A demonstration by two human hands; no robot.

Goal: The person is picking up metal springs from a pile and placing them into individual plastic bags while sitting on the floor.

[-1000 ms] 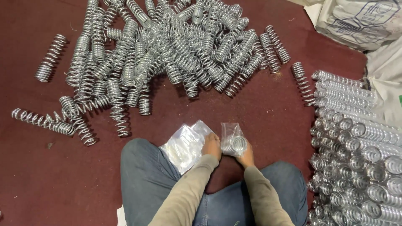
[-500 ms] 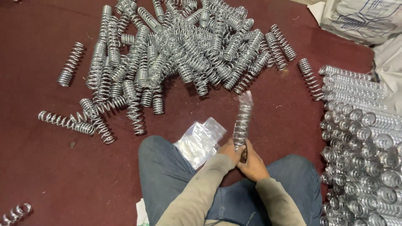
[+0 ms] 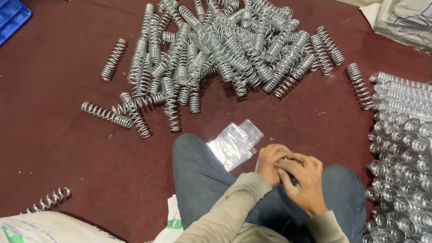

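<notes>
Dark red floor; left hand (image 3: 270, 164) and right hand (image 3: 303, 182) fingers curled together, their contents hidden.

A blue crate (image 3: 12, 17) sits at the far left corner of the dark red floor (image 3: 58, 135); white woven sacks (image 3: 400, 20), possibly filled, lie at far right.

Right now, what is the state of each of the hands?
Left hand: closed, its hold cannot be told.
Right hand: curled over the left, its hold cannot be told.
</notes>
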